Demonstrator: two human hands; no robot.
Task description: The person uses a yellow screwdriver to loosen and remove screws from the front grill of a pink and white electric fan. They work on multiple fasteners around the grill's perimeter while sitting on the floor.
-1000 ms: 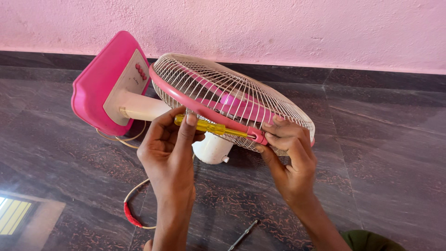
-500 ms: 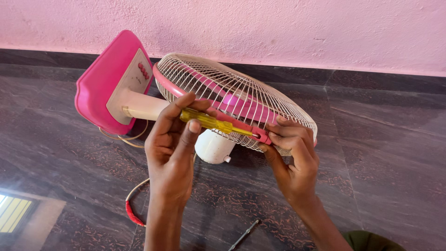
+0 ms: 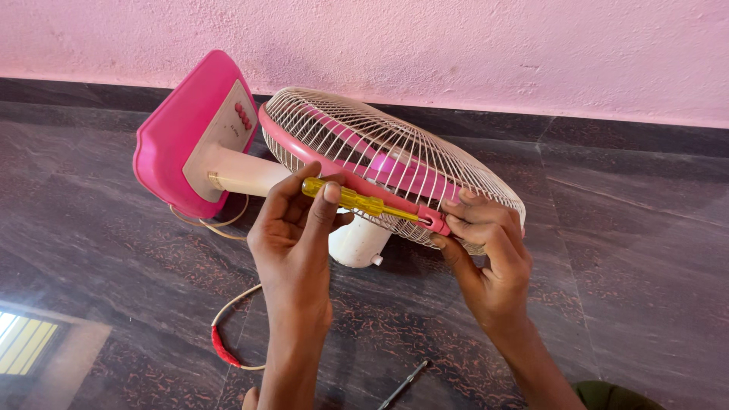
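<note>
A dark, veined stone floor (image 3: 623,250) is seen below a pink plastered wall (image 3: 456,45). A table fan (image 3: 380,163) is laid on its side on the floor, its cream wire guard (image 3: 357,137) ringed by a pink rim (image 3: 304,148). The pink base (image 3: 171,144) is tipped up at the left, and a cream rectangular panel (image 3: 224,137) with a row of small red buttons is set in it near the stem. The white motor housing (image 3: 357,243) is seen under the guard. A pale cord with a red-wrapped section (image 3: 224,349) is trailed across the floor toward the base.

The left hand (image 3: 292,243) is closed on a yellow-handled screwdriver (image 3: 349,199), the handle pinched between thumb and fingers. The screwdriver is held along the pink rim, just in front of it, with its metal tip set against a pink clip (image 3: 434,220) on the rim. The right hand (image 3: 490,258) is curled around the rim and guard right beside that clip, fingers pressed on the mesh. A thin metal rod (image 3: 402,376) is left lying on the floor between the forearms.
</note>
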